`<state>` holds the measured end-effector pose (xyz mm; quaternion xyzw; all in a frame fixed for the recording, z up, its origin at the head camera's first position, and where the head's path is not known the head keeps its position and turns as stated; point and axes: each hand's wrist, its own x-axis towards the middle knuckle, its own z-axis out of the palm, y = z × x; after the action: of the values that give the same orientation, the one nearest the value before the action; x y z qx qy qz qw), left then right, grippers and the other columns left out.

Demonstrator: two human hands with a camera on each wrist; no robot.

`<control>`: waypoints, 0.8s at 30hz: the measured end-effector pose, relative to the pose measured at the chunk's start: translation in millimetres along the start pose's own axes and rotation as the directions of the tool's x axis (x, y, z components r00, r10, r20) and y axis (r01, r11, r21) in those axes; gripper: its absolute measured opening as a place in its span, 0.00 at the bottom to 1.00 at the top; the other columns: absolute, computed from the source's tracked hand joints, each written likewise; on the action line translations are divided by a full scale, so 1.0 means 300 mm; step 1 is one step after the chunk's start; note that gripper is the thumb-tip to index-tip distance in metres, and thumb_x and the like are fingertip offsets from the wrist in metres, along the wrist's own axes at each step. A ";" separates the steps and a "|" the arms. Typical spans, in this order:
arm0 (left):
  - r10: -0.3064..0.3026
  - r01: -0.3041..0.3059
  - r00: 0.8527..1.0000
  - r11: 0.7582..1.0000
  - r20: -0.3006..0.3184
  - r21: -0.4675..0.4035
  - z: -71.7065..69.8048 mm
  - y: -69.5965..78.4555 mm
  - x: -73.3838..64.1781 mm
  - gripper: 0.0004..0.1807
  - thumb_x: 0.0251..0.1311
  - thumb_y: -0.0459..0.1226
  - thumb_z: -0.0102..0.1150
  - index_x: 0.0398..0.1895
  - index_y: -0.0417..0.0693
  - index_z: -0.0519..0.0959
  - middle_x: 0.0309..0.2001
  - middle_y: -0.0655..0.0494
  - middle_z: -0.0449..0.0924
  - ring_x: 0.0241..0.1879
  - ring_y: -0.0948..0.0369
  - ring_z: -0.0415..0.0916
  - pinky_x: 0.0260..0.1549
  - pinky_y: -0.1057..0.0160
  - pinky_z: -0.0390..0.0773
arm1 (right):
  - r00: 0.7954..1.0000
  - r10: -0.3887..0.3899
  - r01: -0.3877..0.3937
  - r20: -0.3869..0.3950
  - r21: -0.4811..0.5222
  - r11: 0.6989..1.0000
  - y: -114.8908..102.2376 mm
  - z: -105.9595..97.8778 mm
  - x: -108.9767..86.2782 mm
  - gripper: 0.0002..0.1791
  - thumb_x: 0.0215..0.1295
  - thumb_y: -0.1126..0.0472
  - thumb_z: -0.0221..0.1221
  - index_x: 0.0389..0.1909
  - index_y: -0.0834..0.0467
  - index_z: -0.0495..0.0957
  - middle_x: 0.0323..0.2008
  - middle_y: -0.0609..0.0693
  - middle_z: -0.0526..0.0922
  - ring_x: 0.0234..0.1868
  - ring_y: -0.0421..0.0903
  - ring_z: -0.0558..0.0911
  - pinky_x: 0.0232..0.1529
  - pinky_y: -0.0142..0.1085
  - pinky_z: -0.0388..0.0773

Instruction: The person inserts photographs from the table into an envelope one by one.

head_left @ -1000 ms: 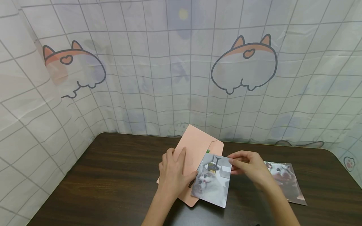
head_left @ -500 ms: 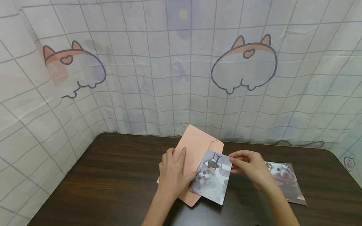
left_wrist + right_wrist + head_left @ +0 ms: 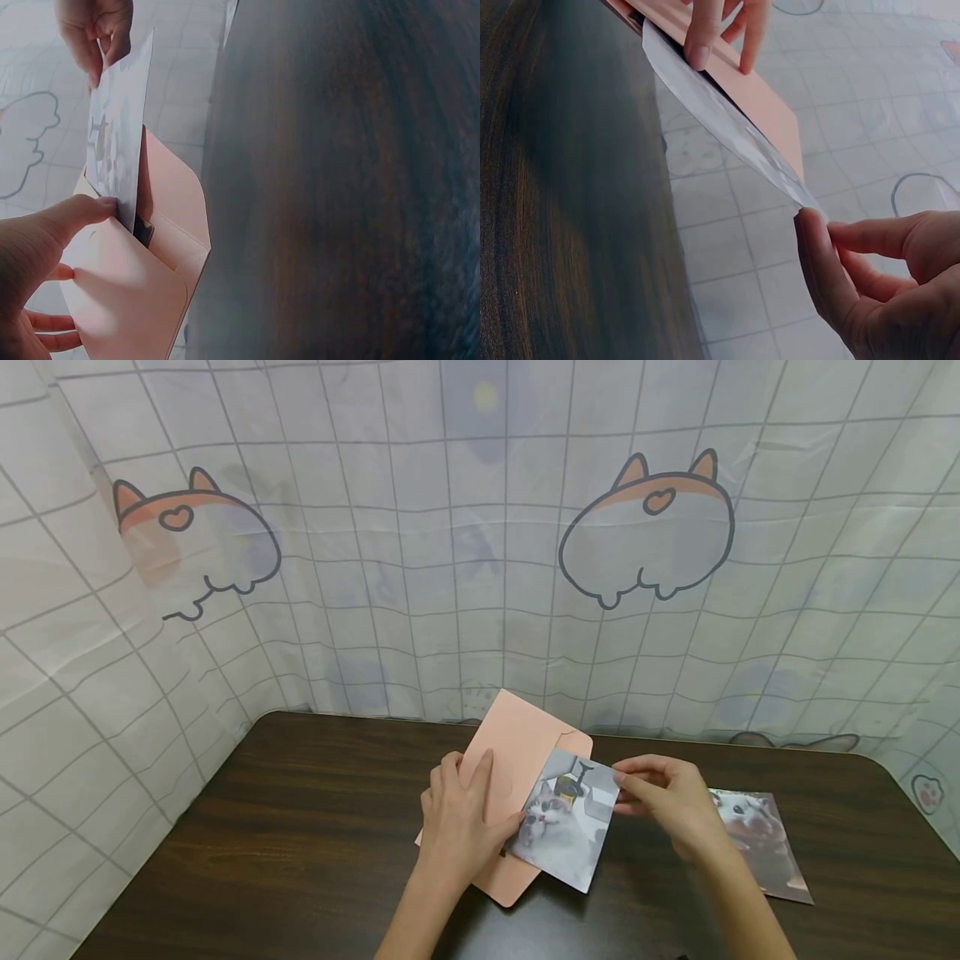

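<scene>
One cat photo [image 3: 562, 839] sits slanted in the lower centre of the head view, its left edge at the mouth of a pink envelope [image 3: 513, 739]; how deep it reaches, we cannot tell. We see the right hand [image 3: 675, 802] pinching its upper right corner between thumb and fingertips. The left hand [image 3: 461, 822] rests on the envelope, fingers spread, thumb at the opening. Lower right, we find a second photo [image 3: 772, 852] on the dark table [image 3: 300, 827].
</scene>
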<state>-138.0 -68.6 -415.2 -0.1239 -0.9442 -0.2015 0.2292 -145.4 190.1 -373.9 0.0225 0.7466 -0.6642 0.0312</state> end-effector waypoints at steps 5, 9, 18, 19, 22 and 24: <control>0.000 0.000 1.000 1.000 0.000 -0.006 -0.002 0.000 0.001 0.44 0.49 0.51 0.82 0.69 0.44 0.77 0.61 0.35 0.70 0.58 0.38 0.71 0.46 0.39 0.76 | 1.000 -0.014 0.014 -0.010 0.014 1.000 0.001 -0.003 0.002 0.16 0.74 0.74 0.58 0.55 0.83 0.74 0.33 0.49 0.86 0.31 0.41 0.87 0.37 0.37 0.88; 0.000 0.000 1.000 1.000 0.001 -0.017 -0.002 0.001 0.000 0.45 0.48 0.50 0.82 0.69 0.43 0.77 0.61 0.35 0.70 0.58 0.38 0.71 0.46 0.38 0.76 | 1.000 -0.015 0.015 -0.013 0.029 0.999 0.001 -0.003 0.001 0.17 0.74 0.74 0.58 0.56 0.83 0.74 0.33 0.48 0.86 0.31 0.42 0.87 0.38 0.37 0.88; 0.008 -0.008 1.000 0.999 0.003 -0.048 -0.003 0.000 0.000 0.44 0.49 0.49 0.82 0.69 0.43 0.76 0.61 0.35 0.69 0.58 0.38 0.70 0.48 0.38 0.76 | 1.000 -0.012 0.013 -0.019 0.041 0.999 0.000 0.006 0.000 0.17 0.74 0.74 0.58 0.57 0.83 0.73 0.34 0.49 0.86 0.32 0.41 0.87 0.39 0.37 0.88; 0.011 -0.011 1.000 0.999 0.003 -0.053 -0.004 0.000 0.000 0.44 0.49 0.49 0.82 0.69 0.43 0.76 0.61 0.35 0.69 0.58 0.38 0.70 0.48 0.38 0.76 | 1.000 -0.010 0.011 -0.024 0.036 0.999 -0.002 0.008 -0.001 0.17 0.74 0.74 0.58 0.58 0.83 0.73 0.34 0.49 0.86 0.32 0.41 0.87 0.39 0.37 0.88; 0.013 -0.012 1.000 0.998 0.009 -0.066 -0.006 0.001 0.000 0.43 0.50 0.49 0.81 0.69 0.43 0.76 0.61 0.35 0.69 0.59 0.38 0.70 0.48 0.37 0.75 | 0.999 -0.009 0.010 -0.032 0.026 1.000 -0.002 0.013 -0.004 0.17 0.74 0.74 0.58 0.58 0.83 0.73 0.35 0.50 0.86 0.33 0.41 0.87 0.39 0.37 0.88; 0.010 -0.009 1.000 0.998 0.017 -0.069 -0.006 0.001 0.000 0.43 0.51 0.50 0.81 0.70 0.43 0.76 0.62 0.35 0.69 0.59 0.38 0.70 0.48 0.37 0.75 | 0.999 -0.009 0.010 -0.040 0.017 1.000 -0.002 0.016 -0.005 0.17 0.74 0.74 0.58 0.58 0.82 0.74 0.36 0.51 0.86 0.33 0.41 0.86 0.40 0.37 0.88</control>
<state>-137.2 -69.2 -413.6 -0.1381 -0.9381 -0.2319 0.2173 -143.8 185.2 -373.7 0.0325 0.7415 -0.6701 0.0127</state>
